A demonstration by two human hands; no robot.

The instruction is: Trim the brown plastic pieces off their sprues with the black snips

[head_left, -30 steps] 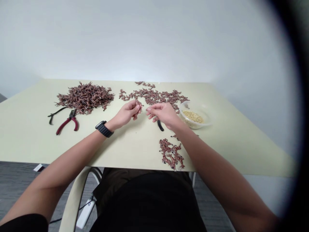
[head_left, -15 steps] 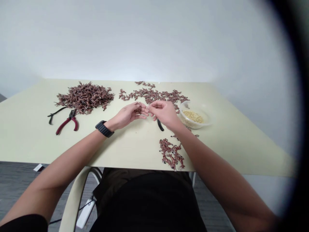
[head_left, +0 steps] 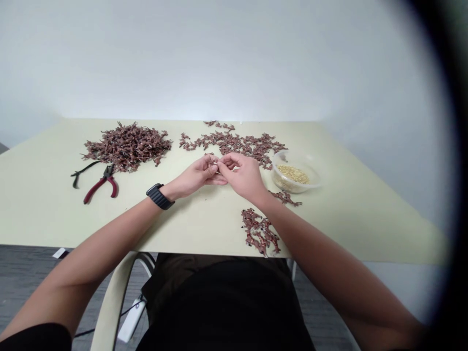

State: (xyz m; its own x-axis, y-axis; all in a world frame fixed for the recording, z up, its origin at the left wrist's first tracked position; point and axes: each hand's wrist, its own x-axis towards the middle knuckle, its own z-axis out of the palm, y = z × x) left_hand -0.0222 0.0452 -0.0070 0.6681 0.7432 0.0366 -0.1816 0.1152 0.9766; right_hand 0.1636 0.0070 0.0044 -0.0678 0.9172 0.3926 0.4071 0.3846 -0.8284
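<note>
My left hand (head_left: 199,176), with a black watch on its wrist, holds a small brown figure (head_left: 211,155) that shows only in part above the fingers. Its thumb and fingertips are pinched together, partly covered by the other hand. My right hand (head_left: 244,177) meets it from the right, thumb and forefinger pressed together at the figure; whatever lies in that pinch is too small to make out. Behind both hands spread many loose brown figures (head_left: 237,145), shaped like little animals. Close to the right hand stands a clear plastic bowl (head_left: 313,185) holding small yellow-gold pieces (head_left: 293,174).
A big heap of brown figures (head_left: 127,146) lies at the left. In front of it are red-handled pliers (head_left: 97,189) and a thin black tool (head_left: 86,169). Another group of figures (head_left: 259,231) lies by the table's (head_left: 204,234) front edge, with several more (head_left: 287,197) below the bowl.
My right hand has moved slightly left and down, and both hands' fingertips have closed in on each other. The left fingers, spread before, are now curled. A black handle by the right hand is now hidden.
</note>
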